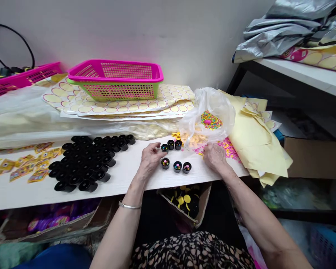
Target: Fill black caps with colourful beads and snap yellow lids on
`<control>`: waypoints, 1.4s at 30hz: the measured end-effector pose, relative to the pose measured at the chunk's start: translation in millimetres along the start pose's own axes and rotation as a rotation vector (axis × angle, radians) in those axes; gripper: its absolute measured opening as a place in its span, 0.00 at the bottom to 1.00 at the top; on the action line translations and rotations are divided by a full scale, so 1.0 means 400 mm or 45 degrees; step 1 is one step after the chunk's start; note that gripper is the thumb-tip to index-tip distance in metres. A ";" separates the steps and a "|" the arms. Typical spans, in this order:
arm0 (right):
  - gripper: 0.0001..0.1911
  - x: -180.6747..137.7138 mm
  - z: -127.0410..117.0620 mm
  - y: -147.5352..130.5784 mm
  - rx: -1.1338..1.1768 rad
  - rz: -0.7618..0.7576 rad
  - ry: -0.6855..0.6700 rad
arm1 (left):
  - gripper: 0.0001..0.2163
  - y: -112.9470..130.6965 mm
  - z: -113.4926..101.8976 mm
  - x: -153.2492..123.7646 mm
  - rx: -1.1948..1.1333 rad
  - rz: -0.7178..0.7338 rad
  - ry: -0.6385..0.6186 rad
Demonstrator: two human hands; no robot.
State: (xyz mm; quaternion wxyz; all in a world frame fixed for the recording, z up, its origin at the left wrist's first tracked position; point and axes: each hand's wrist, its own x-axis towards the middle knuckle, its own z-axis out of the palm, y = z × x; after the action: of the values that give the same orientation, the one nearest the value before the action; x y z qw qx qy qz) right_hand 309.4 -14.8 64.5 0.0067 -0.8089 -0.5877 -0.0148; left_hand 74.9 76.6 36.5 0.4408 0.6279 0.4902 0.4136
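Note:
My left hand has its thumb and forefinger around a small black cup with colourful beads in it. Right beside that cup stand two more black cups, also with small coloured pieces inside. A front row of three black cups holds beads with a pink piece on top. My right hand is closed over the loose pink and yellow pieces; whatever its fingertips pinch is hidden. Behind it sits a clear plastic bag, its mouth showing multicoloured beads.
Many black cups crowd the table's left, beside yellow printed packets. Stacked pink and green baskets rest on printed sheets behind. Below the table edge, a carton holds yellow and black parts. A shelf stands right.

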 end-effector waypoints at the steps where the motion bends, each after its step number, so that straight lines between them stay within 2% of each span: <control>1: 0.15 0.004 -0.003 -0.003 -0.007 0.022 -0.008 | 0.22 -0.005 0.012 0.014 0.013 0.010 -0.029; 4: 0.14 0.019 -0.009 -0.011 -0.032 0.100 -0.084 | 0.20 -0.018 0.033 0.036 -0.040 0.003 -0.122; 6: 0.14 0.030 -0.008 -0.011 -0.039 0.108 -0.113 | 0.18 -0.025 0.024 0.035 -0.093 -0.015 -0.165; 11: 0.11 0.016 -0.011 0.014 0.025 0.069 -0.043 | 0.15 -0.042 -0.067 -0.019 -0.093 -0.061 -0.040; 14: 0.10 -0.045 -0.036 0.001 0.233 0.038 0.171 | 0.17 -0.054 -0.117 -0.093 -0.039 -0.068 0.046; 16: 0.09 -0.104 -0.058 -0.042 0.513 -0.123 0.332 | 0.17 -0.058 -0.127 -0.150 0.041 -0.019 0.075; 18: 0.09 -0.162 -0.075 -0.107 0.823 -0.435 0.303 | 0.16 -0.055 -0.120 -0.203 0.132 0.058 0.077; 20: 0.09 -0.206 -0.079 -0.179 0.936 -0.668 0.241 | 0.14 -0.047 -0.104 -0.243 0.213 0.138 0.054; 23: 0.10 -0.230 -0.059 -0.264 0.783 -0.778 0.228 | 0.10 -0.031 -0.085 -0.272 0.317 0.220 0.035; 26: 0.11 -0.217 -0.032 -0.309 0.549 -0.804 0.252 | 0.09 -0.019 -0.080 -0.276 0.381 0.244 0.030; 34: 0.10 -0.187 -0.028 -0.343 0.253 -0.887 0.223 | 0.09 -0.014 -0.086 -0.273 0.406 0.272 0.030; 42: 0.09 -0.184 -0.056 -0.363 0.190 -1.046 0.124 | 0.04 -0.021 -0.091 -0.266 0.325 0.290 0.016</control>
State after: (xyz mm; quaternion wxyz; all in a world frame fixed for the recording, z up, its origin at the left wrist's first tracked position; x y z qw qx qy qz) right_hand 148.3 -40.5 83.7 0.0866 -0.5031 -0.8598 -0.0119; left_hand 19.2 -21.4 29.1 0.3049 0.7276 0.4672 0.3992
